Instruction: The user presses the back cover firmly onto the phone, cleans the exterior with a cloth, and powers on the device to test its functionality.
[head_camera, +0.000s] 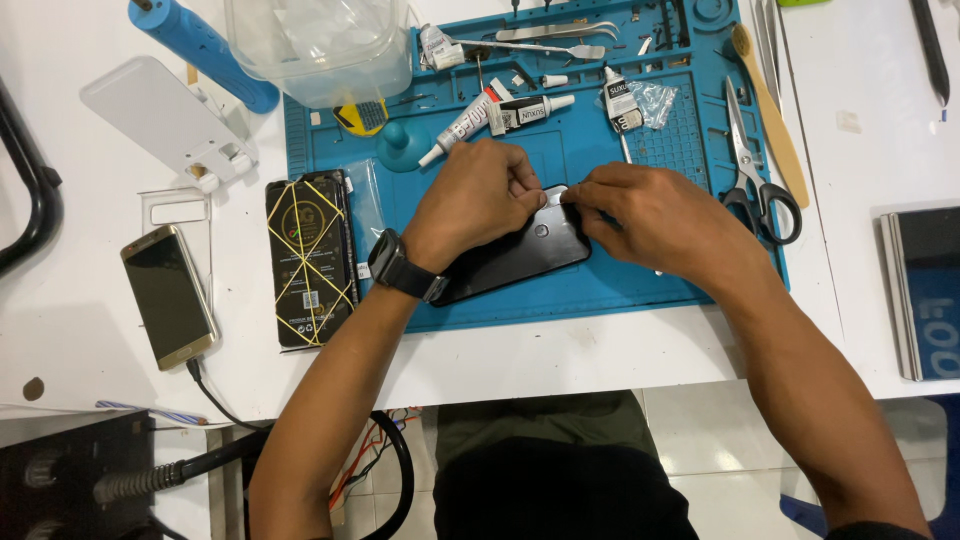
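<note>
So both hands, left hand (482, 192) and right hand (650, 215), pinch the black phone panel (520, 255) at its 12 o'clock edge, mid blue mat (640, 285). Looks thin, fragile; hold edges only.

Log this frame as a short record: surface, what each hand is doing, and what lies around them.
surface: blue mat on a white table
left hand: pinching the top edge of a black phone; watch on the wrist
right hand: pinching the same edge, fingertips close to the left hand's
phone: lies flat on the mat, tilted
on mat: glue tubes, scissors, tweezers
left of mat: black box, gold phone with cable
</note>
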